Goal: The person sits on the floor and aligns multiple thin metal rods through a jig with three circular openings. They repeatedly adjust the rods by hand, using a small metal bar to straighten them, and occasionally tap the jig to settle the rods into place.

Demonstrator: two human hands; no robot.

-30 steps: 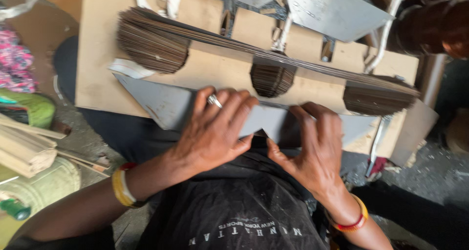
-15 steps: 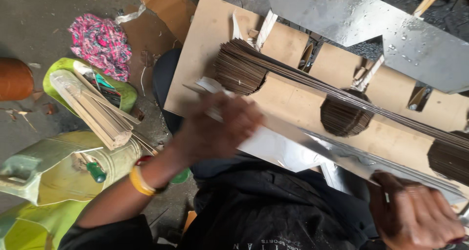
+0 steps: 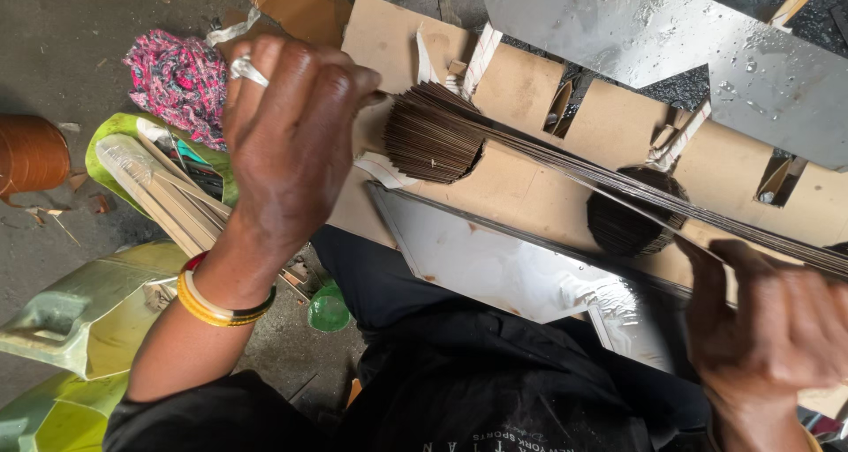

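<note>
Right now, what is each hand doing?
Left hand: closed at the end of the bundle of thin dark sticks.
Right hand: fingers curled at the same bundle; grip unclear.

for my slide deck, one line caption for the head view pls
Left hand and right hand at opposite ends of a bundle of thin dark sticks over a notched board.

Two bare hands show: the left hand (image 3: 287, 143) at upper left of the frame and the right hand (image 3: 777, 328) at lower right. One flat tan cardboard board (image 3: 521, 183) carries one long bundle of thin dark sticks (image 3: 565, 161), and two shiny grey metal sheets appear, one (image 3: 495, 267) at centre and one (image 3: 654, 28) at upper right. At left lie one pink patterned cloth (image 3: 177, 81), one brown round pot (image 3: 31, 152) and one small green bottle cap (image 3: 329, 311).
</note>
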